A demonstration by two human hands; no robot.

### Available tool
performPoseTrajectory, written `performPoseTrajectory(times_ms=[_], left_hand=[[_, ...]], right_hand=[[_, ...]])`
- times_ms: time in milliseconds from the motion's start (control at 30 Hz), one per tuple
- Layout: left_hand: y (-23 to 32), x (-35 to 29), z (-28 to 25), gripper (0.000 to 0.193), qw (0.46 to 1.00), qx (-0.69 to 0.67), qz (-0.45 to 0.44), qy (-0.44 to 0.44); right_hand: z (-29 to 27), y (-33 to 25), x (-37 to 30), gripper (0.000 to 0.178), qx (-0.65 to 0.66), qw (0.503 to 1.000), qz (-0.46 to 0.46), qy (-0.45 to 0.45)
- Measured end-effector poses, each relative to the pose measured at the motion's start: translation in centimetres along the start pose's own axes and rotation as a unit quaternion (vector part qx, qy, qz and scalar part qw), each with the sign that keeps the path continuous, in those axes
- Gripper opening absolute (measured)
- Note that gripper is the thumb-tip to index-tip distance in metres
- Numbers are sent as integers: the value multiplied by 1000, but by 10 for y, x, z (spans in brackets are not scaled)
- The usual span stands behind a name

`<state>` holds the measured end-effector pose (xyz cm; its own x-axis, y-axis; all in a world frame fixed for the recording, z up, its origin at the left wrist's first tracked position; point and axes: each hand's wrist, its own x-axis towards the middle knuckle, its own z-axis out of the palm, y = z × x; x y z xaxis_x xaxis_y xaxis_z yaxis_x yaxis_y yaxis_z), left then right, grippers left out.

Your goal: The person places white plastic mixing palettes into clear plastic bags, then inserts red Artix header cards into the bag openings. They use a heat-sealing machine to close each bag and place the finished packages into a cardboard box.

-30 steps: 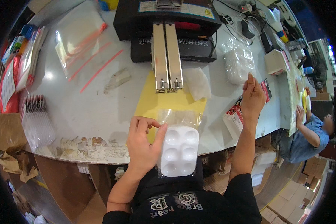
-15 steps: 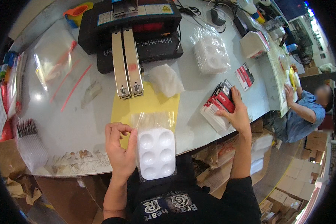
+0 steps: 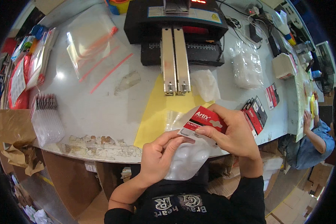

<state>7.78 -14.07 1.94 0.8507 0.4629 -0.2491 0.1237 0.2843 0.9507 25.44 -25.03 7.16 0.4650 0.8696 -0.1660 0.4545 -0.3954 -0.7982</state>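
My left hand (image 3: 158, 156) is closed, thumb and fingers pinching the side of a clear plastic bag (image 3: 171, 120) near its upper end. Inside the bag, a white paint palette (image 3: 184, 164) with round wells tilts at the table's front edge. My right hand (image 3: 237, 130) grips a red, black and white header card (image 3: 201, 120) between thumb and fingers. The card has a hang hole and slants over the bag's upper part, its lower left corner close to my left fingertips. Just right of my right hand lies a fanned stack of similar cards (image 3: 257, 115).
A black sealing machine (image 3: 175, 16) with two metal rails (image 3: 175, 61) stands ahead, over a yellow sheet (image 3: 151, 119). Bagged palettes (image 3: 247, 67) lie back right, empty bags (image 3: 87, 41) back left, and packed clear pieces (image 3: 47, 123) at left. A co-worker (image 3: 315, 145) is far right.
My right hand has lifted a card off the stack and brought it left over the bag. The bagged palette now tilts, with my left hand still at its side. The view has shifted left.
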Motion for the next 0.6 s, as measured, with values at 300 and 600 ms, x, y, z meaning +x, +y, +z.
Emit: performPoseTrajectory(times_ms=[300, 600], left_hand=[[-4, -3, -10, 13, 992, 107, 7, 64], [-10, -7, -13, 14, 965, 171, 125, 154]], right_hand=[[8, -8, 14, 30, -3, 998, 7, -68], [10, 12, 14, 29, 11, 994, -75, 77]])
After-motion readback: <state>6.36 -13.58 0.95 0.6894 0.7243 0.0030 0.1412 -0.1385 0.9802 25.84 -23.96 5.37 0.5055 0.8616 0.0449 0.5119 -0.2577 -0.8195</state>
